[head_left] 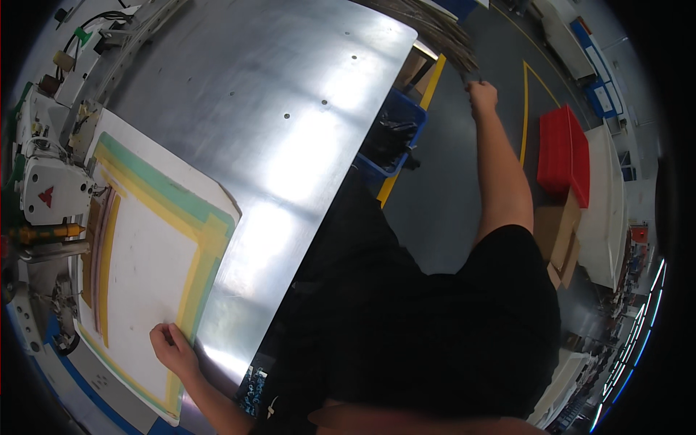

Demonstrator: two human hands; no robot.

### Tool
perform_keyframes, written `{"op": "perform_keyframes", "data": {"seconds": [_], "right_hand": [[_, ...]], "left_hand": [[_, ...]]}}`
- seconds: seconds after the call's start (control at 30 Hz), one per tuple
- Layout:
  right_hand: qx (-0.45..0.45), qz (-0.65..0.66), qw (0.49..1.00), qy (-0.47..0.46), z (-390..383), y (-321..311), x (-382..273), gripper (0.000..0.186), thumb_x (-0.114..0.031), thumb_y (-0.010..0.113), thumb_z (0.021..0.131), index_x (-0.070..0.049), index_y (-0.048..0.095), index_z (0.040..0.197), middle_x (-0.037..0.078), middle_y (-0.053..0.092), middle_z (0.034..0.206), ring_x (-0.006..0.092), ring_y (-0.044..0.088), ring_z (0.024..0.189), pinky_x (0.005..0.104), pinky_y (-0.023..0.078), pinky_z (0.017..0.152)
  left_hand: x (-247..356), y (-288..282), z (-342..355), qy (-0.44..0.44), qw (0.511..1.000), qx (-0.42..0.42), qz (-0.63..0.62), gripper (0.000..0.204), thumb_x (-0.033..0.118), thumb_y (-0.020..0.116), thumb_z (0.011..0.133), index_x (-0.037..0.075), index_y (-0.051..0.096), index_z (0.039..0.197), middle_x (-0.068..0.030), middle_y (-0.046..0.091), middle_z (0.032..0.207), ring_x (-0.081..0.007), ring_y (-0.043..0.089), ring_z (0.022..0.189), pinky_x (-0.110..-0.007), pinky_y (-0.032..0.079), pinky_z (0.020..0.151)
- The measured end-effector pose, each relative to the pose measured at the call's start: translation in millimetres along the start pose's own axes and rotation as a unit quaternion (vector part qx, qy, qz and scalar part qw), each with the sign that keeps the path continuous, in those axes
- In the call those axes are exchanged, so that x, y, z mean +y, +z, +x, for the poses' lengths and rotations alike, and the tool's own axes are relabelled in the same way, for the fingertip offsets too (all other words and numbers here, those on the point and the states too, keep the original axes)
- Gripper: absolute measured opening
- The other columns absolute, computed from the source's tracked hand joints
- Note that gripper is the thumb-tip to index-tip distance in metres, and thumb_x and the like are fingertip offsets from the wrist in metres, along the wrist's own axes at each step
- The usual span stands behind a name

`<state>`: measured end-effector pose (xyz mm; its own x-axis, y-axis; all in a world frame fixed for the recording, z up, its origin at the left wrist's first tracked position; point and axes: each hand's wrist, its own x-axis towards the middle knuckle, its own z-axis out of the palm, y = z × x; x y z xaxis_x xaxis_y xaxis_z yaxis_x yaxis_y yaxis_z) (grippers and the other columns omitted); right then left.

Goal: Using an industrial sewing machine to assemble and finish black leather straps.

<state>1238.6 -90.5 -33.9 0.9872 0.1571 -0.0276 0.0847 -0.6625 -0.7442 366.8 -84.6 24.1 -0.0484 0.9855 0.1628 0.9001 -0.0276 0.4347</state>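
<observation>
My left hand (172, 349) rests loosely curled on a white board (148, 250), near its right border. Nothing shows between those fingers. Yellow and green tape (208, 243) frames the board, and narrow brown and yellow strips (103, 261) lie along its left side. Far out to the right, my right arm is stretched forward. Its hand (481, 98) is closed at the near end of a bundle of long, thin brown strips (435, 27), apparently pinching a strip end. The fingertips are too small to make out exactly what is gripped.
A white sewing machine (54, 188) stands at the left beside a shiny metal tabletop (290, 145). Right of the table edge hangs a blue bin (412, 119) with dark material inside. A red crate (562, 152) and a cardboard box (562, 235) stand farther right on the grey floor (446, 181).
</observation>
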Motion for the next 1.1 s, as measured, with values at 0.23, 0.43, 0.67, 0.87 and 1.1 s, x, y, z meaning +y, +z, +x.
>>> {"op": "perform_keyframes", "data": {"seconds": [0.23, 0.43, 0.67, 0.87, 1.1], "right_hand": [[-0.048, 0.007, 0.914, -0.404, -71.4, 67.3, -114.4, 0.024, -0.024, 0.073, 0.092, -0.001, 0.074, 0.101, 0.012, 0.075, 0.088, 0.0208, 0.071, 0.084, 0.0355, 0.055, 0.08], [-0.331, -0.05, 0.717, -0.611, -244.7, 128.5, -216.3, 0.012, -0.016, 0.069, 0.097, -0.004, 0.07, 0.095, 0.012, 0.068, 0.082, 0.0295, 0.065, 0.068, 0.0385, 0.051, 0.064], [-0.449, -0.013, 0.423, -0.787, -322.6, 161.3, -222.9, 0.012, -0.007, 0.072, 0.083, -0.008, 0.061, 0.089, 0.009, 0.059, 0.075, 0.0287, 0.058, 0.058, 0.0413, 0.047, 0.054], [-0.481, -0.038, 0.436, -0.76, -325.7, 162.9, -224.0, 0.013, -0.012, 0.069, 0.086, -0.009, 0.056, 0.085, 0.01, 0.063, 0.08, 0.0311, 0.063, 0.064, 0.042, 0.051, 0.056], [-0.461, -0.051, 0.43, -0.775, -319.4, 179.6, -213.3, 0.018, -0.022, 0.07, 0.09, -0.008, 0.059, 0.09, 0.012, 0.067, 0.086, 0.0359, 0.067, 0.072, 0.0467, 0.054, 0.062]], "left_hand": [[5.4, -7.6, -18.5, -0.007, 0.998, 0.007, 0.07, 0.013, 0.01, 0.067, 0.091, 0.001, 0.06, 0.096, -0.0142, 0.059, 0.089, -0.0301, 0.059, 0.077, -0.041, 0.049, 0.07], [27.3, -7.8, 1.4, 0.033, 0.995, -0.012, 0.096, 0.02, 0.015, 0.074, 0.081, 0.005, 0.06, 0.09, -0.0152, 0.061, 0.085, -0.0381, 0.06, 0.078, -0.049, 0.048, 0.071], [28.2, -17.1, 1.0, 0.02, 0.995, -0.025, 0.098, 0.021, 0.019, 0.075, 0.082, 0.007, 0.06, 0.092, -0.0127, 0.06, 0.089, -0.0362, 0.061, 0.083, -0.046, 0.05, 0.076], [79.0, 5.4, -28.9, -0.24, 0.949, 0.09, 0.182, 0.022, 0.025, 0.072, 0.09, 0.007, 0.062, 0.099, -0.0142, 0.061, 0.099, -0.0373, 0.06, 0.094, -0.047, 0.049, 0.085], [228.0, 18.2, -173.3, -0.437, 0.89, 0.102, 0.084, 0.026, 0.027, 0.071, 0.094, 0.007, 0.062, 0.109, -0.0158, 0.06, 0.101, -0.0394, 0.06, 0.103, -0.05, 0.047, 0.092]]}}
